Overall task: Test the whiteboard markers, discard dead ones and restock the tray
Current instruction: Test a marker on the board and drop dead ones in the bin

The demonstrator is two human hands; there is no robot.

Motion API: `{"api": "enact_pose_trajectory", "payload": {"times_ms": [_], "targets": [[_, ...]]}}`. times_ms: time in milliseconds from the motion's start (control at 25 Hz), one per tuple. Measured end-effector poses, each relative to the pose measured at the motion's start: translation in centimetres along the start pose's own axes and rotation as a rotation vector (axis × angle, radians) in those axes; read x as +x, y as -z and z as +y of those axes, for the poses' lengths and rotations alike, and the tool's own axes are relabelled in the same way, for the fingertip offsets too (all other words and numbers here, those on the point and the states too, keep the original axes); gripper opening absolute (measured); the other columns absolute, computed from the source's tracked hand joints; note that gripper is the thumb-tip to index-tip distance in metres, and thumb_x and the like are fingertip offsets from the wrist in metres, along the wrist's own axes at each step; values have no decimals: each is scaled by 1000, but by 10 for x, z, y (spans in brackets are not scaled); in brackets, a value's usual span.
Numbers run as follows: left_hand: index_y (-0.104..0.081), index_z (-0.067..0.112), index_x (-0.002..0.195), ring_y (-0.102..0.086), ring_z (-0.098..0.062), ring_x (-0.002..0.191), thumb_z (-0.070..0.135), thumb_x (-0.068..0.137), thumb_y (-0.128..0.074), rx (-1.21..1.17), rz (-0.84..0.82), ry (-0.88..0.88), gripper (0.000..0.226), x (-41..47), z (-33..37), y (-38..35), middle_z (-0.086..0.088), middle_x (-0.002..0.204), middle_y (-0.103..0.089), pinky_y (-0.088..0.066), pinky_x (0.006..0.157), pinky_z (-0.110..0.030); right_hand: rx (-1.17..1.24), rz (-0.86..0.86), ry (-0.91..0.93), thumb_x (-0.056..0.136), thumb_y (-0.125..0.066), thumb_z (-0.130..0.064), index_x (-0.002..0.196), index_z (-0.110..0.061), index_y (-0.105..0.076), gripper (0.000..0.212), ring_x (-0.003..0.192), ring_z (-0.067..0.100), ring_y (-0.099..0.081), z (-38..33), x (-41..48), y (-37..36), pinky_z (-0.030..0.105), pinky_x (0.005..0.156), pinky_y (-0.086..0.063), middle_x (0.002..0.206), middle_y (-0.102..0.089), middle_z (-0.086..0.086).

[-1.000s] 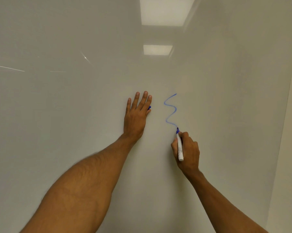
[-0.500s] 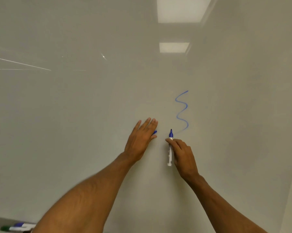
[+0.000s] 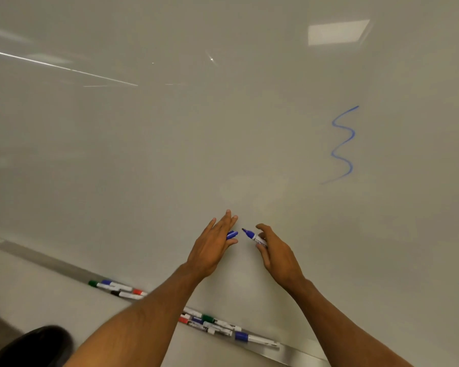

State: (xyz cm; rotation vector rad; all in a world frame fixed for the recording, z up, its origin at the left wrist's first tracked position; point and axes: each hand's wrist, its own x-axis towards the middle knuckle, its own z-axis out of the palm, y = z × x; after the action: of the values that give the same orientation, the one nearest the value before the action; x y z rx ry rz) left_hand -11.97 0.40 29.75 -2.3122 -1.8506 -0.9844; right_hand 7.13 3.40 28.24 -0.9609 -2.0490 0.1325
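My right hand (image 3: 278, 252) grips an uncapped blue whiteboard marker (image 3: 252, 235), its tip pointing left. My left hand (image 3: 212, 250) pinches the blue cap (image 3: 232, 234) between thumb and straight fingers, a short gap from the marker tip. Both hands hover in front of the lower whiteboard (image 3: 170, 154). A blue squiggle (image 3: 342, 144) is drawn on the board, up and to the right of my hands. Below my arms runs the metal tray (image 3: 297, 353), holding several capped markers in two clusters, a left cluster (image 3: 117, 287) and a right cluster (image 3: 217, 324).
The markers in the tray have green, blue, black and red caps. My left forearm hides the stretch of tray between the two clusters. A dark shoe (image 3: 30, 345) shows at the bottom left over the floor. Ceiling lights reflect on the glossy board.
My right hand lifted the marker off the board after drawing the squiggle. Both hands dropped lower and came together, cap facing tip. The view tilted down, revealing the tray.
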Motion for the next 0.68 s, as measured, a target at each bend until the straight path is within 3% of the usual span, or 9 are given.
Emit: {"api": "enact_pose_trajectory", "payload": {"times_ms": [200, 440, 680], "targets": [[-7, 27, 151, -6, -13, 147, 39, 101, -35, 154, -31, 17, 59, -29, -35, 14, 8, 159, -4, -3, 115, -22, -34, -139, 128, 96, -51, -18, 120, -18, -56, 25, 87, 16, -59, -19, 1, -39, 25, 74, -47, 110, -62, 0], [-7, 21, 152, -11, -10, 146, 36, 101, -37, 269, -89, -29, 61, -57, -80, 24, 3, 159, -11, 4, 113, -19, -50, -232, 217, 94, -47, -20, 114, -15, -62, 26, 86, 22, -61, -58, 10, -81, 27, 75, -43, 102, -66, 5], [-5, 13, 152, -6, -18, 147, 26, 103, -35, 425, -82, 194, 59, -81, -134, 33, -7, 160, -6, -2, 118, -32, -49, -272, 211, 95, -52, -13, 115, -14, -62, 23, 90, 23, -61, -102, 18, -138, 30, 80, -42, 104, -67, 7]]}}
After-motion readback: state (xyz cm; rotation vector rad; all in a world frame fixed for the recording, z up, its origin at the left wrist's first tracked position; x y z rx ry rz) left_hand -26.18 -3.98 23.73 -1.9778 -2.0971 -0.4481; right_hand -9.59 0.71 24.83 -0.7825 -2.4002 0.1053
